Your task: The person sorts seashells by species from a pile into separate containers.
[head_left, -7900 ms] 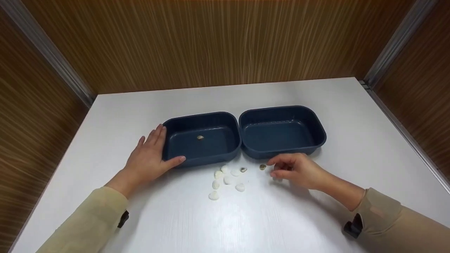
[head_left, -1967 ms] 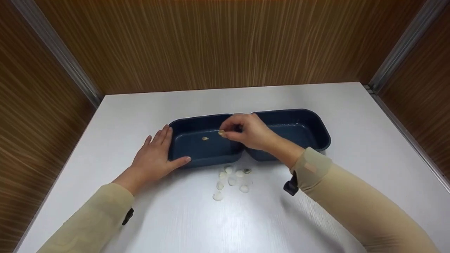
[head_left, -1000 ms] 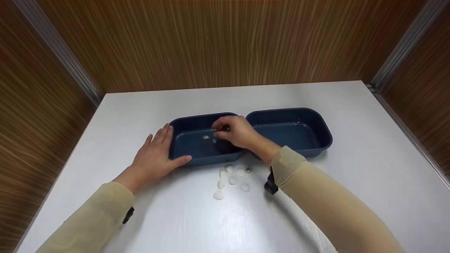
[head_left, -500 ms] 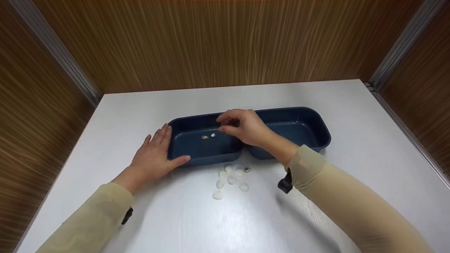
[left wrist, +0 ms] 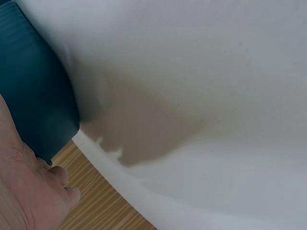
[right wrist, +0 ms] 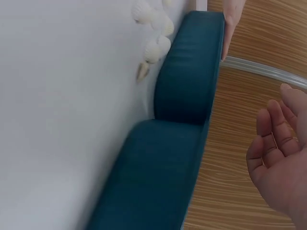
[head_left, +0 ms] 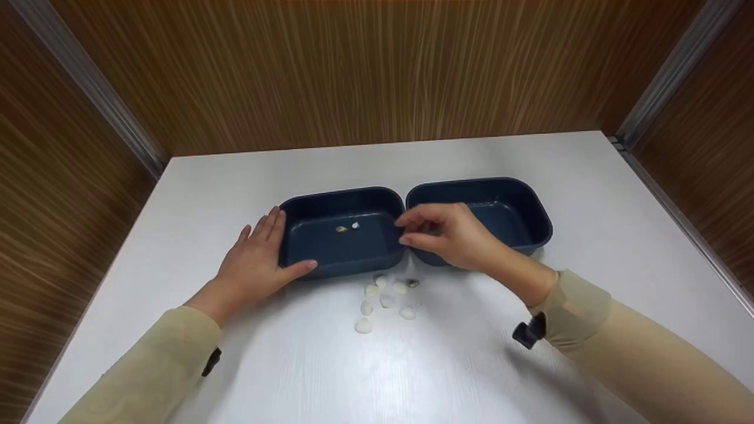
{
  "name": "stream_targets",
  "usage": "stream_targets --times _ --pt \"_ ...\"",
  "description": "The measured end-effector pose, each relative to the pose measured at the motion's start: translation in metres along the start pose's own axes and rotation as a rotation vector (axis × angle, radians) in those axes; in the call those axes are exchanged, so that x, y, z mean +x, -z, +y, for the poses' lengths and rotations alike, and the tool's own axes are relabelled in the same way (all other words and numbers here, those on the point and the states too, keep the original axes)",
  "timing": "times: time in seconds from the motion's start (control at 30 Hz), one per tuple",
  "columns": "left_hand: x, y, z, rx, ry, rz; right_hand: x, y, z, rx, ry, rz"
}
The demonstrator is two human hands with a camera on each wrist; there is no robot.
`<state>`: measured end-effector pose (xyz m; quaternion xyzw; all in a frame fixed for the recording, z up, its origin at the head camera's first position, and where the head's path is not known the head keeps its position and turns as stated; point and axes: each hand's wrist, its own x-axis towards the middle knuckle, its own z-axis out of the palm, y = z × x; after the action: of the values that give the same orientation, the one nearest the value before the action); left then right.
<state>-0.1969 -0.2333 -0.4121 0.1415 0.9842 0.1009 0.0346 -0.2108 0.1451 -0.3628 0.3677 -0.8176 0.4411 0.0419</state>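
Two dark blue rectangular tubs stand end to end. Inside the left tub [head_left: 344, 268] lie a small brownish seashell [head_left: 341, 229] and a pale-looking one [head_left: 355, 225], close together. My left hand [head_left: 250, 268] rests against that tub's left end, fingers straight, thumb over the front rim. My right hand [head_left: 450, 235] hovers over where the tubs meet, fingers loosely bent with nothing between them; the right wrist view shows the same hand [right wrist: 283, 153] bare. It partly covers the right tub [head_left: 521, 218], in which I see no shell.
On the white table [head_left: 306, 365], in front of the tubs, several white seashells [head_left: 363, 325] lie in a loose group. One small dark seashell [head_left: 413, 282] lies at the group's right edge. Wood-grain panels [head_left: 377, 70] enclose the table at the back and sides.
My right hand took a small dark seashell from the table and let it go in the left tub beside the first. It has since drawn back to the right. My left hand stayed put.
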Motion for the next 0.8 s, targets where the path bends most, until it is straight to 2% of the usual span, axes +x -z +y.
stream_targets --times 0.2,0.43,0.8 --pt "-0.002 0.000 0.000 -0.007 0.000 0.004 -0.026 0.000 0.007 0.025 -0.028 -0.017" --pt "-0.002 0.000 0.002 -0.006 -0.001 -0.001 -0.053 -0.010 0.015 0.041 -0.073 -0.059" --pt "-0.001 0.000 0.004 -0.010 -0.011 0.009 -0.074 -0.018 0.018 0.043 -0.051 -0.108"
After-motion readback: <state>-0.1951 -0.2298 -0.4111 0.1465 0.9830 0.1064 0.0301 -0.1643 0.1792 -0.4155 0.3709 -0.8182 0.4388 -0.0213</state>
